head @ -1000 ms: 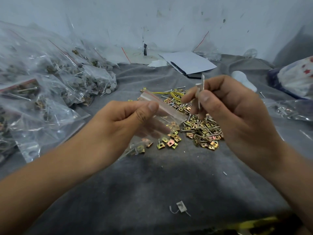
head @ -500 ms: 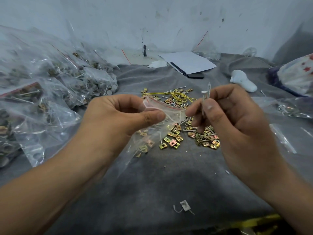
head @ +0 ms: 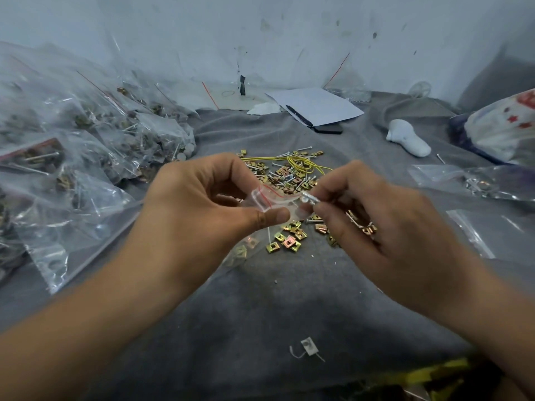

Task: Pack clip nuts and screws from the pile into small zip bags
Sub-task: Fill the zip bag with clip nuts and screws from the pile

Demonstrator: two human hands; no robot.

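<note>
Grey cloth: work surface, wrinkled; soft enough that a dropped part would likely lodge in a fold rather than roll. Filled bags: large heap at the left on the cloth, clear plastic with red seal lines, hardware inside; well apart from the work in hand, low risk. Left hand: fingers curled, thumb and forefinger pinching the mouth of the zip bag, body of the bag hanging below the thumb. Right hand: thumb and forefinger pinched on screws, tips at the bag mouth; the lower fingers seem to cup a few clip nuts against the palm, which could slip out if that hand tilts. Pile: loose clip nuts and screws on the cloth just beyond both hands, a yellow wire lying over it; anything spilled here would mix back in and spoil the count. Zip bag: small, clear, red seal line, held above the near edge of the pile, a few clip nuts already visible inside; the mouth looks narrow and partly folded, so the screws may catch on the lip or miss. Screws: silver, held roughly level, points toward the opening; sharp ends could pierce the thin film if pushed hard.
</note>
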